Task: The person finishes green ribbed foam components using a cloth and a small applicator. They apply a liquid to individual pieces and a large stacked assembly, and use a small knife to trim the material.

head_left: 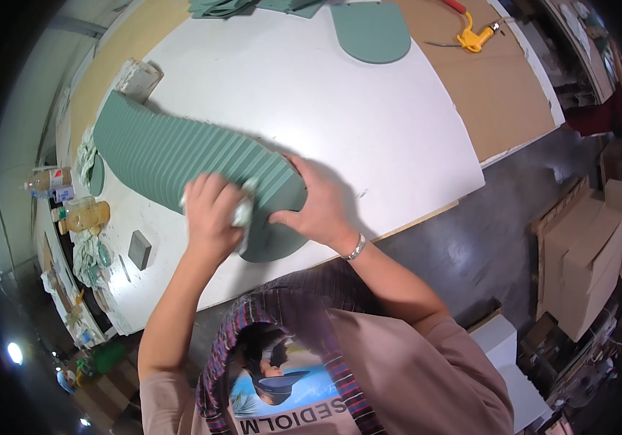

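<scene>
A long fanned row of green panels with rounded ends (173, 148) lies overlapped across the white tabletop. My left hand (211, 217) is closed on a crumpled pale cloth (245, 206), against the side of the row near its close end. At that same end my right hand (319, 206) grips the nearest panel (276, 239), thumb on its face and fingers round the far edge. The panel's lower rounded edge shows between my forearms. Part of the cloth is hidden by my left fingers.
A white block (137, 78) stands at the row's far end. Bottles (86, 216), rags (87, 254) and a grey block (139, 250) are at the left. Another green panel (372, 32) lies at the back, near a yellow air gun (475, 39). Cardboard boxes (583, 254) stand at the right.
</scene>
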The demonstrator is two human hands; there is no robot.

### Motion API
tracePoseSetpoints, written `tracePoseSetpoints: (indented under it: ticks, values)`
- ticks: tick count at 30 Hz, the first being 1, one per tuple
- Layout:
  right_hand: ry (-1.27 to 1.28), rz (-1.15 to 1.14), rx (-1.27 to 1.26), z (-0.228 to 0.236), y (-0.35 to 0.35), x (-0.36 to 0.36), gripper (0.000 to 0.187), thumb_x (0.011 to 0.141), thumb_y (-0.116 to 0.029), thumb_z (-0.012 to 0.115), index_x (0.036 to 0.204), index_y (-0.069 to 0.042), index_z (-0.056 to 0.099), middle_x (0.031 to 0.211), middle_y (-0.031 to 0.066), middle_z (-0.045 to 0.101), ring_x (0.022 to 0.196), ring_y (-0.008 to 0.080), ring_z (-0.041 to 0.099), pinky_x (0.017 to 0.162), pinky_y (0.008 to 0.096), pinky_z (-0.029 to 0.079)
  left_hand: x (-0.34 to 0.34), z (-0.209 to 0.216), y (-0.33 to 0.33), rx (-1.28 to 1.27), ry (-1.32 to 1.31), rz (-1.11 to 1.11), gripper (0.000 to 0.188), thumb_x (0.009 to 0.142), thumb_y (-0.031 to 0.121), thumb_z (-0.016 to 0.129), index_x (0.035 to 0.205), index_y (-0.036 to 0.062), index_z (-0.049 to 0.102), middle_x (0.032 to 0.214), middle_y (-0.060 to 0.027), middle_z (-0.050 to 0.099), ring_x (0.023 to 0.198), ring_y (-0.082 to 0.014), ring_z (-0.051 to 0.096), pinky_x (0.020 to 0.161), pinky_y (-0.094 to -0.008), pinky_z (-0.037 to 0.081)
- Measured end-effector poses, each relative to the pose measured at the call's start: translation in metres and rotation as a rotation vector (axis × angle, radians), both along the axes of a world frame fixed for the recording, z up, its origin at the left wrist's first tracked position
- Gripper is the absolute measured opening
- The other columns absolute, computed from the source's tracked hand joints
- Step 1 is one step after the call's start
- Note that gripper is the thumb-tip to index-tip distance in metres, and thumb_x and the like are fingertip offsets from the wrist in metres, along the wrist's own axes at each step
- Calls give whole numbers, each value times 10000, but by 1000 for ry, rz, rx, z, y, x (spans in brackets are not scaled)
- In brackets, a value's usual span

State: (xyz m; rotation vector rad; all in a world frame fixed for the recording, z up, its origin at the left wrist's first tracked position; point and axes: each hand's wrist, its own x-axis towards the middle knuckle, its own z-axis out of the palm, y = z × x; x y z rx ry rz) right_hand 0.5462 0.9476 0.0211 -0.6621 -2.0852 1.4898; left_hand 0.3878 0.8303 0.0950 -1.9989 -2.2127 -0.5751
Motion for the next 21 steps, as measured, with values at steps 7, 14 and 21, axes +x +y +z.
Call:
tracePoseSetpoints:
  ticks: [7, 14, 21]
  values:
    - [79, -3, -96, -14, -12, -9, 904, 572, -266, 890, 1329, -1, 472, 1264, 201, 585, 1133, 393, 580, 935, 429, 487, 9, 5, 46, -21, -8, 6, 297, 551, 44, 652, 841, 77, 597, 816, -102, 487, 796, -317, 494, 663, -421, 338]
    - [42, 0, -57, -15, -5, -2, 934, 579, -301, 895, 1346, -1, 456, 1295, 197, 570, 1169, 388, 563, 968, 438, 473, 9, -11, -97, -90, -39, 248, 211, 634, 15, 671, 820, 60, 584, 795, -115, 498, 776, -322, 517, 684, -420, 373]
    - [23, 18, -24, -8, -6, -4, 933, 607, -297, 896, 1387, -33, 458, 1304, 179, 580, 1202, 337, 562, 1018, 399, 450, 21, 39, -45, 97, -391, 498, 200, 775, 22, 694, 943, 2, 586, 900, -140, 560, 822, -316, 556, 747, -368, 450]
